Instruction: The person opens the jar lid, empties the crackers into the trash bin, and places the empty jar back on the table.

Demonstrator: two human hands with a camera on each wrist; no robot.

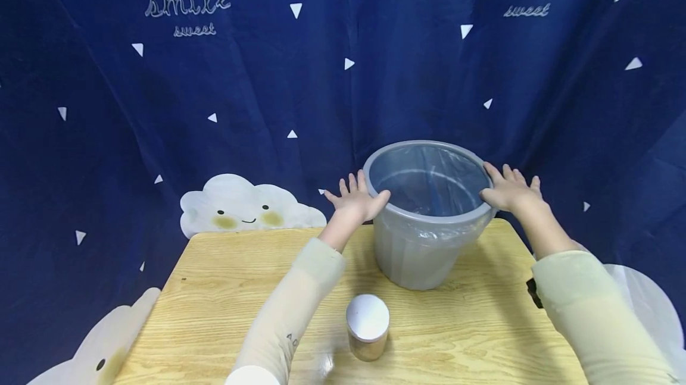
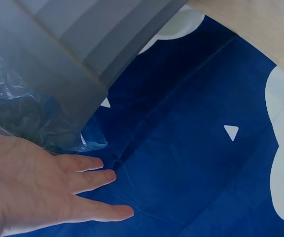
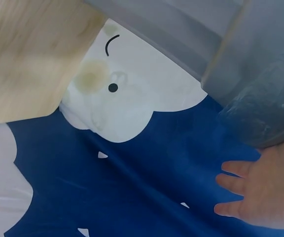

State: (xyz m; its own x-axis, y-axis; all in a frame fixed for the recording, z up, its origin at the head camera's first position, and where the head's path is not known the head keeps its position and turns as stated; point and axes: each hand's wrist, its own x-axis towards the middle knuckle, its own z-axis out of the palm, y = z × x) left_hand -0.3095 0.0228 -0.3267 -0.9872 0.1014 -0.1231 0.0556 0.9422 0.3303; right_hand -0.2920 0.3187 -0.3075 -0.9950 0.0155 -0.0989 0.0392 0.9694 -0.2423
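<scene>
A grey trash bin [image 1: 412,257] stands on the table's far right part, its round mouth facing up and toward me. Thin clear bin liner [image 2: 14,106] is folded over its rim and hangs loosely down the outside. My left hand [image 1: 356,199] touches the rim's left side, fingers spread and straight. At the opposite side, my right hand [image 1: 509,188] rests against the rim with its fingers likewise spread. Both wrist views show extended fingers beside the liner's overhanging edge. The bin's far wall is hidden from the head view.
A small cylindrical canister [image 1: 367,321] with a whitish lid stands on the wooden table [image 1: 230,296], in front of the bin. Behind the table hangs a dark blue curtain [image 1: 257,93] with white clouds and triangles, close to the table's far edge.
</scene>
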